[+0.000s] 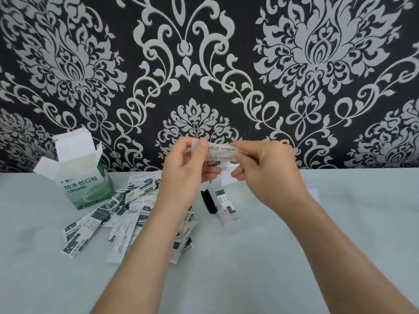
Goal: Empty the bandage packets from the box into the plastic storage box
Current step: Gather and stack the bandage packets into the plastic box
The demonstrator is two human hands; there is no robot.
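Observation:
Both hands are raised above the table, holding a white bandage packet (221, 151) between them. My left hand (186, 177) pinches its left end and my right hand (269, 173) pinches its right end. Below them lies a clear plastic storage box (229, 219) with a black latch (208, 200); its walls are hard to make out. A green-and-white packet (226, 201) lies inside it. The green-and-white bandage box (86, 184) stands at the left with its top flaps open. A loose pile of several packets (118, 214) is spread on the table beside it, partly hidden by my left forearm.
The table (340, 223) is covered in a pale cloth. A wall with black-and-silver ornamental wallpaper (204, 64) rises directly behind its far edge.

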